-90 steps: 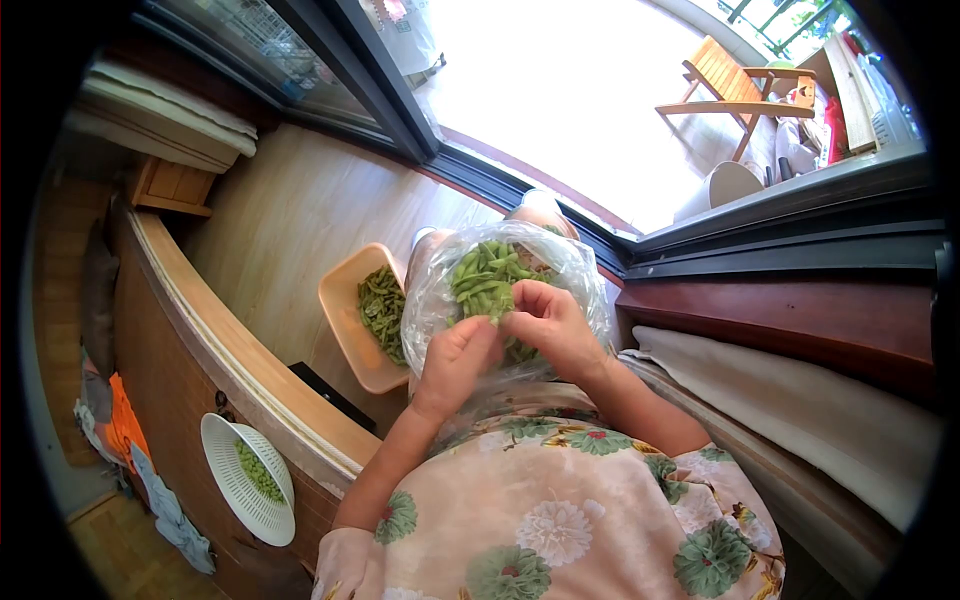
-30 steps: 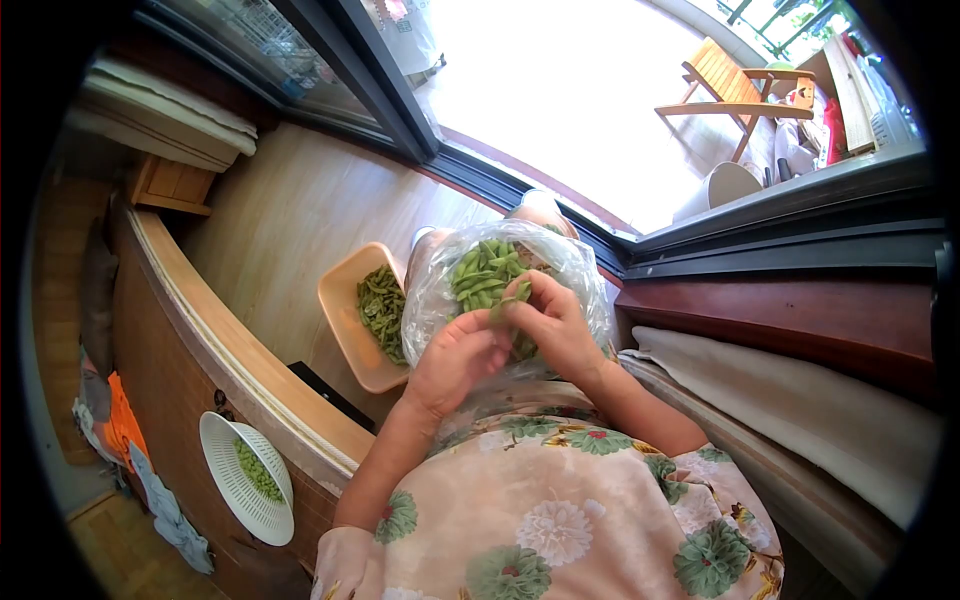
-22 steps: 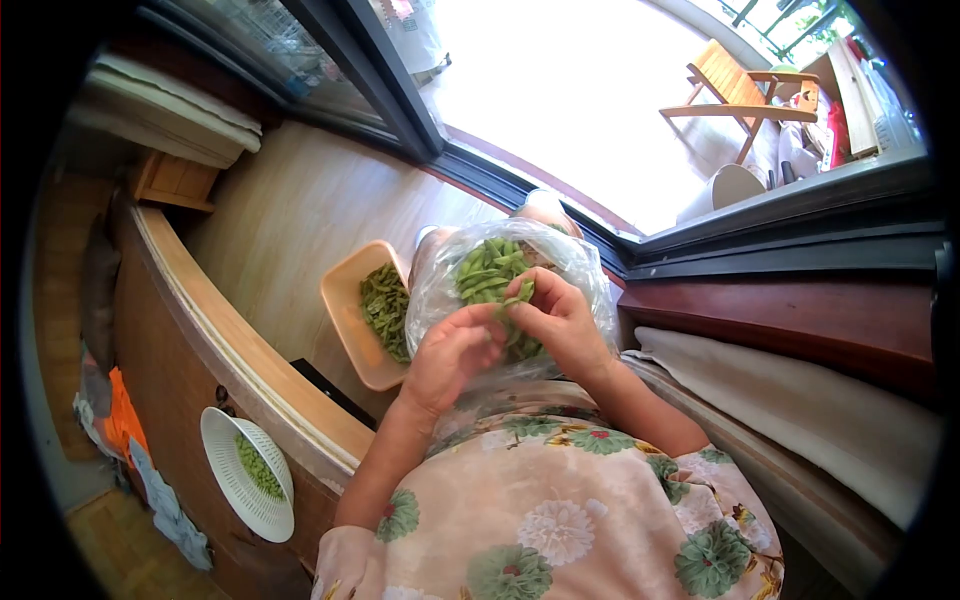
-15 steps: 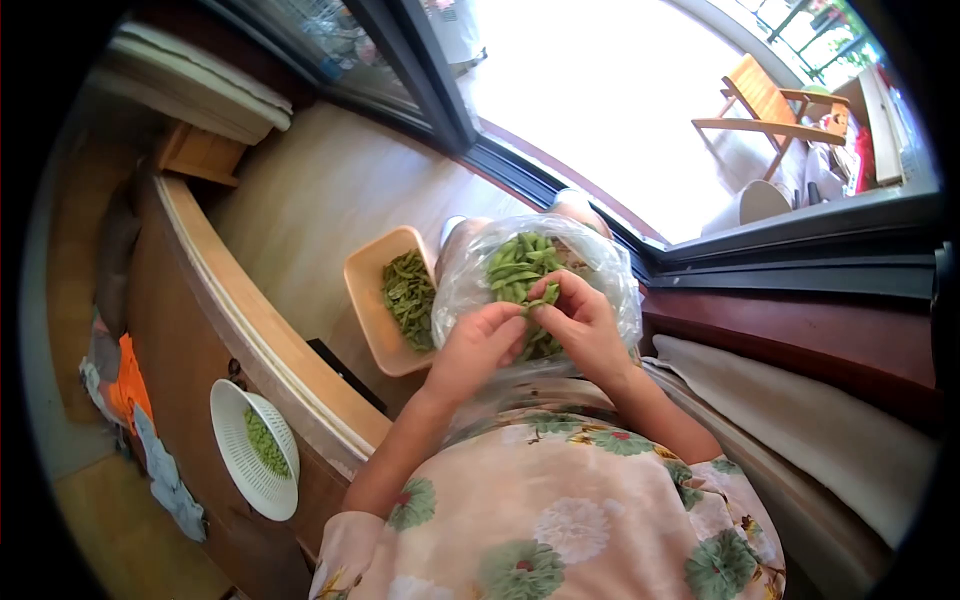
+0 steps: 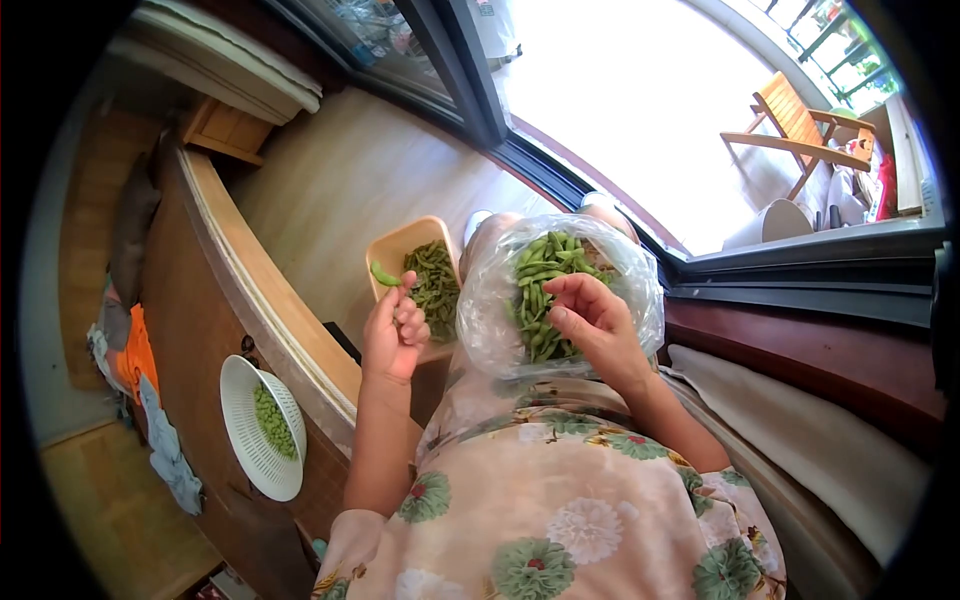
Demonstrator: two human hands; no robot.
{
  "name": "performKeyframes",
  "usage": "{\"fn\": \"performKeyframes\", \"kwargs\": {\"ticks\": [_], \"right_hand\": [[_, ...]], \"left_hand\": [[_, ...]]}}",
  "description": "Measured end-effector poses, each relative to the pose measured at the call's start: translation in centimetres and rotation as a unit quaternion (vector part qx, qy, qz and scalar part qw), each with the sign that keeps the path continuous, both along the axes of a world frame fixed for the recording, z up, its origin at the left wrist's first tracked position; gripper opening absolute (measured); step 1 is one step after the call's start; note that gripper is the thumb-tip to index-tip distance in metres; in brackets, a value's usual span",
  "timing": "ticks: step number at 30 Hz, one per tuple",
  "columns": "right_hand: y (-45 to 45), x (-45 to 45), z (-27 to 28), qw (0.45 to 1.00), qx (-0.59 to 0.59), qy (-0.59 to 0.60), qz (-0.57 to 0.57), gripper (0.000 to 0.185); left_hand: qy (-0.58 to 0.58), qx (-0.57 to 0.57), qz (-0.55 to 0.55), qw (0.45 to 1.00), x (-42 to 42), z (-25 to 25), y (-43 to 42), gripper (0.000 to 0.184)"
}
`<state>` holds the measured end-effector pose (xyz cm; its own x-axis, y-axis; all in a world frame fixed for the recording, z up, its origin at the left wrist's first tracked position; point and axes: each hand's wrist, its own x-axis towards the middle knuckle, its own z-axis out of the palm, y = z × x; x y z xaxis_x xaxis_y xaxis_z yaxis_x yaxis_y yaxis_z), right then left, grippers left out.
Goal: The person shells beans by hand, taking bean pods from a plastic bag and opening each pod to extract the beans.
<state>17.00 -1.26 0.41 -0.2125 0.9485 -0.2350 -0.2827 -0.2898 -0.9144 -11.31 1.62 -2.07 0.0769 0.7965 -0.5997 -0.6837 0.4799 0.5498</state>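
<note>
A bright green edamame pod (image 5: 384, 275) is pinched at the fingertips of my left hand (image 5: 396, 330), which is raised at the near side of a peach plastic tub (image 5: 388, 243). Dull green pods (image 5: 432, 285) lie in that tub. My right hand (image 5: 597, 325) hovers over a clear plastic bag (image 5: 485, 325) on my lap, its fingers curled and the thumb apart from them, with nothing visible between. Plump green pods (image 5: 545, 265) fill the bag's mouth beneath those fingers.
To the left, a white colander (image 5: 290, 475) with shelled green beans (image 5: 273, 420) stands on a brown wooden surface (image 5: 190, 330). A sliding door frame (image 5: 560, 190) runs ahead. Beyond it stands a wooden folding chair (image 5: 795, 110).
My left hand has moved left from the bag to the tub, carrying a pod. My right hand stays over the bag, now apart from the left. The view has shifted slightly.
</note>
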Motion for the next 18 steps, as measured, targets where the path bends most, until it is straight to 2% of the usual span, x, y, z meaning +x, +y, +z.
{"fn": "performKeyframes", "kwargs": {"ticks": [3, 6, 11, 14, 18], "right_hand": [[0.0, 0.1, 0.1, 1.0, -0.003, -0.001, 0.002, 0.026], [-0.1, 0.1, 0.1, 1.0, -0.004, -0.001, -0.005, 0.025], [0.0, -0.1, 0.0, 1.0, -0.002, -0.011, -0.009, 0.023], [0.1, -0.1, 0.4, 1.0, -0.023, -0.004, -0.016, 0.019], [0.2, 0.2, 0.3, 0.999, -0.028, -0.004, -0.02, 0.018]], "left_hand": [[-0.004, -0.036, 0.0, 0.999, -2.0, -1.4, 0.3, 0.025], [0.003, -0.04, 0.047, 0.998, -2.9, -1.6, 0.0, 0.025], [-0.011, 0.029, 0.135, 0.99, -5.6, 0.7, -0.8, 0.024], [0.102, 0.087, 0.203, 0.97, -8.7, 3.7, -2.1, 0.023], [0.361, 0.131, 0.334, 0.861, -13.4, 8.1, -4.8, 0.024]]}}
